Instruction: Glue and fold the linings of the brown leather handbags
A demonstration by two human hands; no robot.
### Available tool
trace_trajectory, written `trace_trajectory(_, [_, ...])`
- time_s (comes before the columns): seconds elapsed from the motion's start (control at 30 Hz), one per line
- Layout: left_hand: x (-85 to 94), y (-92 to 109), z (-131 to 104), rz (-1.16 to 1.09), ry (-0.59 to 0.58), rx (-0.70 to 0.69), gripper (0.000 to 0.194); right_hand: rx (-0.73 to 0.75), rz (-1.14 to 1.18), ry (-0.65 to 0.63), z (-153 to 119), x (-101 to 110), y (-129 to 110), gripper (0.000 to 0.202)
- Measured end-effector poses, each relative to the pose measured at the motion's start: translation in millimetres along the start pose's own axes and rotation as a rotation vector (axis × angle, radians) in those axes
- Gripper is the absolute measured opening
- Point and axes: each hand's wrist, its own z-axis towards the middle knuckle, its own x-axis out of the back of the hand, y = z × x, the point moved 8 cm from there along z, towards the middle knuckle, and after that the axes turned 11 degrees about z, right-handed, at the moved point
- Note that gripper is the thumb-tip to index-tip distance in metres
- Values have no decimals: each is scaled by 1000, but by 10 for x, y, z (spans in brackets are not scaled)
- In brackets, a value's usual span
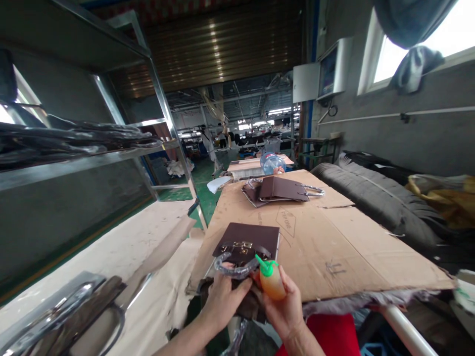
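A dark brown handbag [252, 233] lies on the cardboard-covered table, with a metal clasp and a plastic-wrapped handle [237, 271] towards me. My left hand [224, 295] is closed on the bag's near side, just below that handle; its fingertips are partly hidden. In my right hand [289, 307] is a squeeze bottle [272, 286] of amber liquid, its green nozzle tilted up and left over the bag. The right fingers wrap round the bottle, close to the left thumb. Dark brown material hangs below both hands at the table's near edge.
More brown bags [282, 189] lie farther along the cardboard [319, 247], before a clear water jug [272, 163]. A metal rack [163, 94] stands left, above a paper-covered surface [141, 237]. Grey rolls [371, 207] line the right wall. A red seat [332, 336] is below.
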Motion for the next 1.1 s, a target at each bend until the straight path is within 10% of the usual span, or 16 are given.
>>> trace_trajectory(0.37, [-59, -158, 179, 154, 58, 355, 40, 57, -59, 47, -533, 375, -590, 36])
trace_trajectory(0.67, [-117, -152, 264, 253, -62, 259, 45, 75, -81, 113, -523, 360, -634, 32])
trace_trajectory(0.83, [-242, -151, 299, 186, -128, 106, 17, 102, -65, 152, -518, 362, -679, 32])
trace_trajectory(1.1, [592, -119, 365, 54, 132, -93, 15, 84, -34, 107, -673, 361, -948, 32])
